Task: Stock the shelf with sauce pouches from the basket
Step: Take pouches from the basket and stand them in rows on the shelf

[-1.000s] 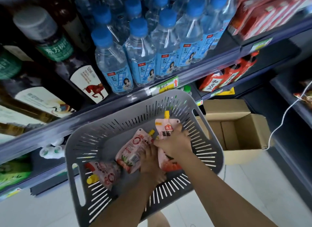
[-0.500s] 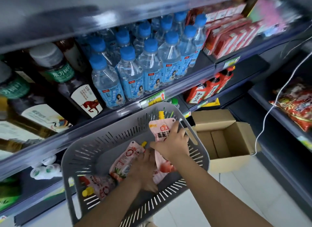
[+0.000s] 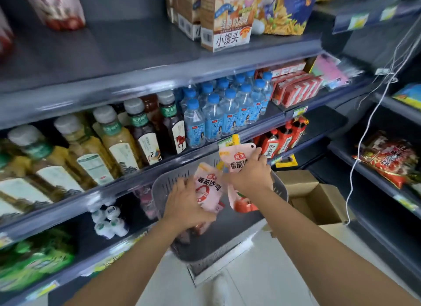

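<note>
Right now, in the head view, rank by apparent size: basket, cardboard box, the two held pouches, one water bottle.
1. basket
2. cardboard box
3. right-hand pouch and left-hand pouch: they look alike and both are partly covered, so no ranking between them
4. water bottle, though it stands farther from the camera

The upper sauce pouch (image 3: pixel 237 162) carried the brand 海天 in a red badge, with 番茄沙 beneath it and the rest of that line hidden. The lower sauce pouch (image 3: pixel 208 187), at its 8 o'clock, read 番茄沙司. A red bottle (image 3: pixel 271 147) at the upper pouch's 3 o'clock read 和其正. The snack box (image 3: pixel 227 32) at 12 o'clock read 小馒头.
</note>
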